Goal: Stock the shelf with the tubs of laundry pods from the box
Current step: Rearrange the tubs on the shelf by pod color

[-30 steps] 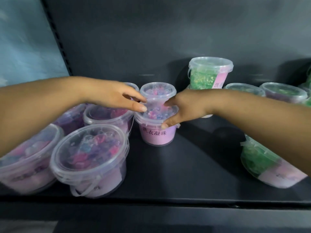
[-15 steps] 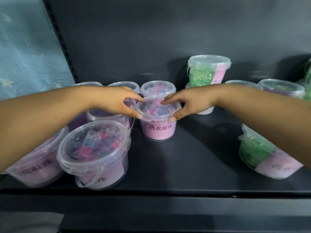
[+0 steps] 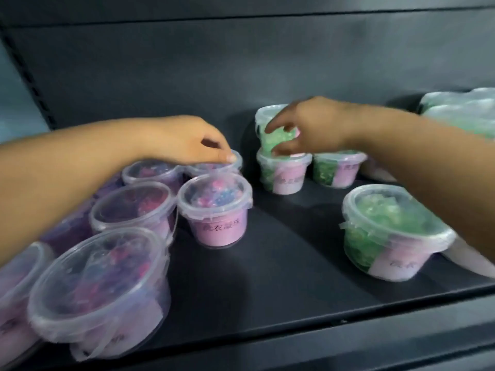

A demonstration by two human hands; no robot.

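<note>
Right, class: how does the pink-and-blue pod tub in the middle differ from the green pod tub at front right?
The middle tub holds pink and blue pods; the front right tub holds green ones. The middle tub's pink label faces the camera; the front right tub's is turned aside, with pods showing beside it. Both carry clear lids and stand on the shelf unheld; the right hand grips a stacked green tub behind.
</note>
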